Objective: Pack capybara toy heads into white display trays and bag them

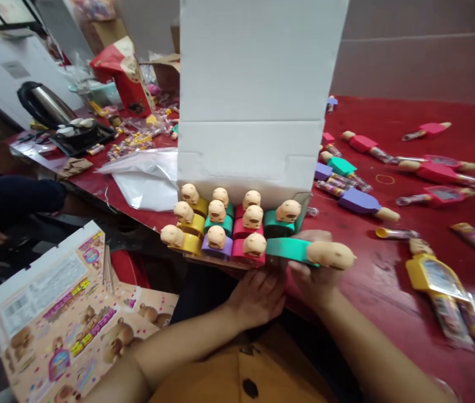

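Pretty loud colours here: the candy toys (pixel 216 245) come in yellow, teal, purple and hot pink, all with tan piggy heads. The table (pixel 388 280) is a glossy deep red, the box (pixel 249 95) plain white, and the flat carton (pixel 52 313) peach with brown cartoon critters and pink-and-yellow print.

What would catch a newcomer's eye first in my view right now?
Rows of pig-headed toys in bright bodies fill a box with a tall white back. At its front edge, the right hand holds a teal one, beside the left hand. More toys lie scattered on the red table to the right.
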The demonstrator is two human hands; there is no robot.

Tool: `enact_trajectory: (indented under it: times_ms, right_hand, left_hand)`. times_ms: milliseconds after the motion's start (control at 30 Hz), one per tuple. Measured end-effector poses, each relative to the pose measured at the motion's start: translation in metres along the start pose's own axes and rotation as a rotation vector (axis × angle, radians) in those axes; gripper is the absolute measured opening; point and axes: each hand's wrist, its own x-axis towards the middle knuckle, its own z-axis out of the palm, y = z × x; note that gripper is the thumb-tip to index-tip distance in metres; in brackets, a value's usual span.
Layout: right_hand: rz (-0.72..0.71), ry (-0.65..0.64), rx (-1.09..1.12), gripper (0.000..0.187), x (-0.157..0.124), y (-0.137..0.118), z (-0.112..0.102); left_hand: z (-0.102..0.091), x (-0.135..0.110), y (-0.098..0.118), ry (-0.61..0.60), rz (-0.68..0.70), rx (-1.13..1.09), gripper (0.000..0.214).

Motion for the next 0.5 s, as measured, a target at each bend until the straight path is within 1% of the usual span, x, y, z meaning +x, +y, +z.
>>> enact_trajectory:
  times_ms: [67, 133, 200, 233, 300, 400, 467, 500]
  right_hand:
    - [-0.143, -0.007, -0.131, 0.023, 0.012, -0.004, -0.004]
    - [-0.295, -0.036, -0.284, 0.024, 0.023, -0.008, -0.013]
    - [-0.371, -0.094, -0.388, 0.027, 0.030, -0.011, -0.017]
    - [-0.366, -0.117, -0.398, 0.028, 0.031, -0.011, -0.016]
    - [-0.350, -0.122, -0.386, 0.028, 0.030, -0.009, -0.010]
    - [-0.328, -0.096, -0.353, 0.025, 0.023, -0.002, 0.002]
    - [-0.307, -0.075, -0.355, 0.025, 0.020, 0.000, 0.005]
    - [-0.301, -0.027, -0.347, 0.029, 0.019, -0.001, 0.005]
  left_hand:
    - [0.000, -0.001, -0.001, -0.021, 0.018, 0.004, 0.035]
    - [0.001, -0.002, -0.002, -0.005, 0.025, 0.005, 0.036]
    - [0.003, -0.002, -0.001, 0.016, 0.021, 0.001, 0.036]
    - [0.004, -0.002, -0.001, 0.024, 0.019, -0.003, 0.036]
    - [0.005, -0.003, -0.001, 0.034, 0.017, -0.020, 0.036]
    - [0.005, -0.003, -0.002, 0.038, 0.019, -0.043, 0.038]
    - [0.004, -0.003, -0.003, 0.040, 0.017, -0.044, 0.038]
    - [0.003, -0.003, -0.003, 0.035, 0.016, -0.039, 0.037]
